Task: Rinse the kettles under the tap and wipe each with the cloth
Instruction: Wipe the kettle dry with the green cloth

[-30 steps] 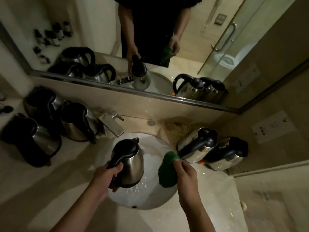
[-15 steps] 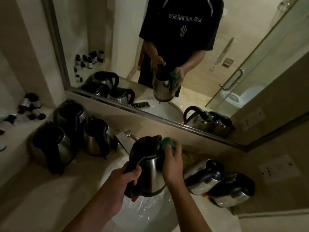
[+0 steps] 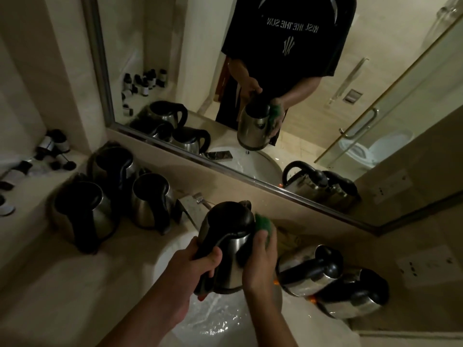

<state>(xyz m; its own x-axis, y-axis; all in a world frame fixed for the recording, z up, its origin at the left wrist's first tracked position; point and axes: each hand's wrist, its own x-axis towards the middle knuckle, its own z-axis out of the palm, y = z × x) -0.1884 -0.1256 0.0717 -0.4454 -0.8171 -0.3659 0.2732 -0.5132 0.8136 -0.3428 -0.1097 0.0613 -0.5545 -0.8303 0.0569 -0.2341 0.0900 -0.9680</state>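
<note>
The picture is dim and warm-toned, with deep shadow over the counter (image 3: 50, 291) at lower left. Soft highlights glint on the steel kettle (image 3: 233, 249) at centre and the wet sink (image 3: 215, 319). Straight lines bow near the edges, and fine detail is soft and grainy.

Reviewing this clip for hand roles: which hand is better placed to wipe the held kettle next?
The right hand. It already presses the green cloth against the side of the kettle over the sink. The left hand grips the black handle, so it is busy carrying the kettle.
</note>
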